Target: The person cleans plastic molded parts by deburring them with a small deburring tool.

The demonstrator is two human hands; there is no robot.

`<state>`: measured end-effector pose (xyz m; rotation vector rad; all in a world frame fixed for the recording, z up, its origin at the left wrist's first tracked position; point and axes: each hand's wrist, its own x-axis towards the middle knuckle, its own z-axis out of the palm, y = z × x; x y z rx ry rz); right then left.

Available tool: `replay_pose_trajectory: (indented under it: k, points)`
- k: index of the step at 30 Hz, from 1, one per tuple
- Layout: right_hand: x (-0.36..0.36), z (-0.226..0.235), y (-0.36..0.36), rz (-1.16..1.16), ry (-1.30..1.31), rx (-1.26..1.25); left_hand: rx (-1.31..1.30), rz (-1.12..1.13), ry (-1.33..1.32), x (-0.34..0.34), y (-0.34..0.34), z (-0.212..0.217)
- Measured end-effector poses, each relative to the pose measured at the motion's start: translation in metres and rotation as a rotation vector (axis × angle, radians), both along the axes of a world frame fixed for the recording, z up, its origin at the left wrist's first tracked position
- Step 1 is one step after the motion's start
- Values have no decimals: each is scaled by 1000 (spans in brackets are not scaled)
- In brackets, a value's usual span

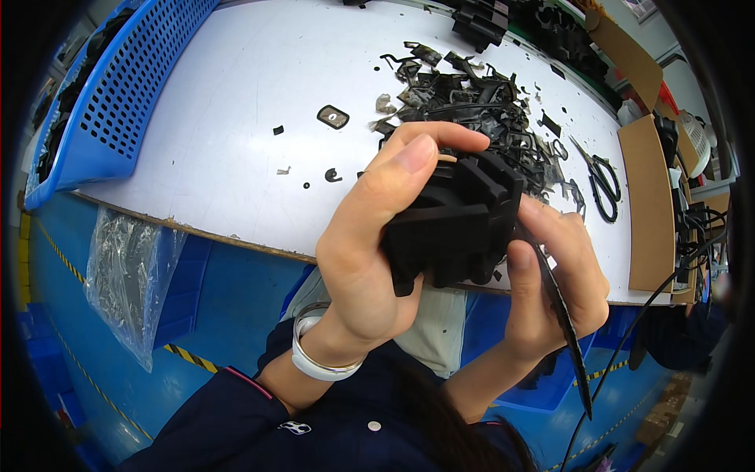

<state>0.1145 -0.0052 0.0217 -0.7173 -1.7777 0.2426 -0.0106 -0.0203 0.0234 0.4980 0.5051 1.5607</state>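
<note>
A black moulded part (456, 224), blocky with ribs and slots, is held up in the air in front of the person, above the near edge of the bench (236, 94). The left hand (370, 244) wraps it from the left, thumb lying along the top and the other fingers out of sight behind, so its grip is pressed firmly onto the part. The right hand (554, 271) meets the part from the right; its thumb and fingers pinch a thin black strip (562, 315) that runs from the part's right edge down past the wrist to a point. Whether the strip is attached to the part or already free of it cannot be told. A white band (318, 358) circles the left wrist. On the bench behind the hands lies a heap of black trimmings (480, 106), thin curled offcuts and flakes, which suggests a good deal of trimming is already done; the strip in the right hand looks like one more piece of the same kind. Scissors (602, 181) lie just right of the heap, untouched. A few stray bits and a small oval ring (333, 116) sit on the bare white surface to the left. A blue perforated basket (118, 86) stands on the bench's left end, and more black parts (480, 20) are stacked at the far edge. A clear plastic bag (126, 275) hangs under the bench.
</note>
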Motion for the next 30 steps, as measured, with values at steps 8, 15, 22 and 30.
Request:
replay_pose_trajectory:
  k: [8, 15, 22, 30]
  points:
    - [1, 0, 0, -2, -2, -6, 1, -3, 2, 0, 0, -1]
    - [0, -1, 2, 1, 2, 9, 8, 1, -2, 0, 1, -1]
    - [0, -1, 2, -1, -7, -1, 34, 4, 17, -1, 2, -4]
    - [0, -2, 1, -4, -5, -36, 69, -20, 40, -4, 3, -10]
